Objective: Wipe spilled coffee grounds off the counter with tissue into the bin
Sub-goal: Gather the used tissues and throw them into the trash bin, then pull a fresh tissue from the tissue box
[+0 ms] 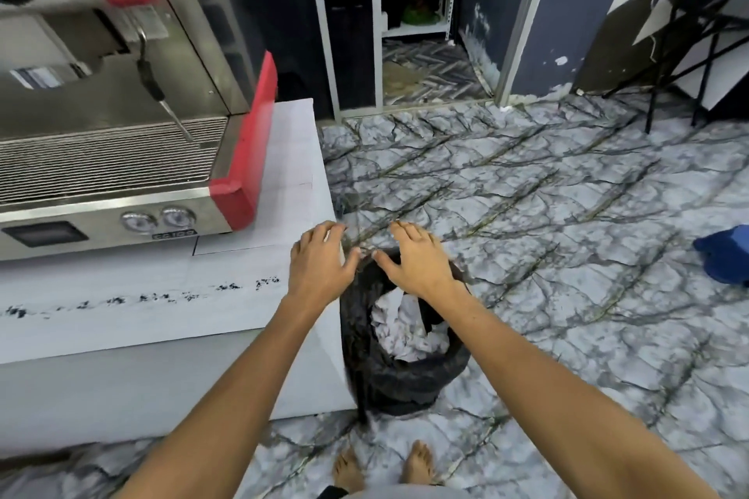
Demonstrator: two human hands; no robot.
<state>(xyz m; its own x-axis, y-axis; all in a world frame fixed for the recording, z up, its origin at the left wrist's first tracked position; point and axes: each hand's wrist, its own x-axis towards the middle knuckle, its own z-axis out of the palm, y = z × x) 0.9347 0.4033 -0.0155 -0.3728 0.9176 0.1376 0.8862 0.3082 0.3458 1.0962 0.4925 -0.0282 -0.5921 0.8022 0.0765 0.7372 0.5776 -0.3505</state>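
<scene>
Dark coffee grounds (162, 298) lie in a broken line along the white counter (121, 336). Beside the counter's right end, on the floor, stands a bin lined with a black bag (409, 381), with crumpled white tissue (401, 326) inside. My left hand (320, 261) hovers palm down at the counter's right corner, by the bin's rim. A sliver of white shows under its fingers; whether that is tissue or counter is unclear. My right hand (419, 261) is spread palm down over the bin's far rim and holds nothing.
A steel and red espresso machine (121, 158) fills the back of the counter, its steam wand (162, 93) hanging over the drip grate. The marble-patterned floor (547, 235) extends to the right, with a blue object (725, 255) at the right edge. My bare feet (381, 470) stand below the bin.
</scene>
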